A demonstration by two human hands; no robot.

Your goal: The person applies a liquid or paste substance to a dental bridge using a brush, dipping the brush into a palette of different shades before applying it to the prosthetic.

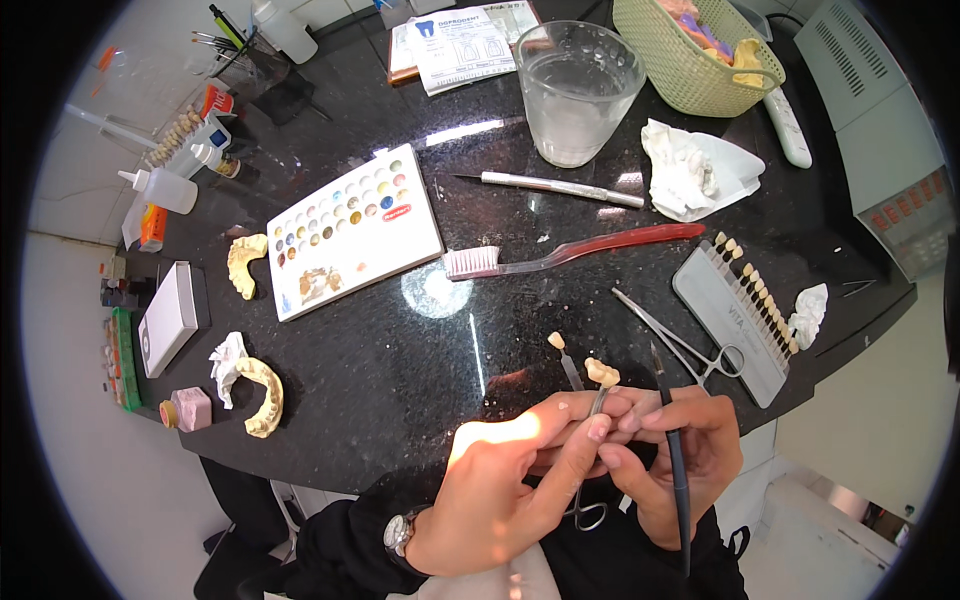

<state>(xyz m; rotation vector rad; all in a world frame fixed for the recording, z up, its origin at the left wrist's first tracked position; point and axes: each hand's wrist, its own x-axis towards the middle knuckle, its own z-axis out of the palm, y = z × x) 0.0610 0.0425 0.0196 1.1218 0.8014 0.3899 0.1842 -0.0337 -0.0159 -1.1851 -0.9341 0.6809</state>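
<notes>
since the dental restoration (602, 373) seems light and brittle, best held by forceps (598, 403), the left hand (510, 485) pinches these, the right hand (708, 450) a paintbrush (678, 465).

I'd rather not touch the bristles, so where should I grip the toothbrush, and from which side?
I'd grip the toothbrush across its red handle section, from above and the near side. The slim handle lies roughly crosswise, its white bristles at the left end, away from that grip. The silver pointed tool and crumpled white tissue lie beyond it, so the near side looks easier.
</notes>
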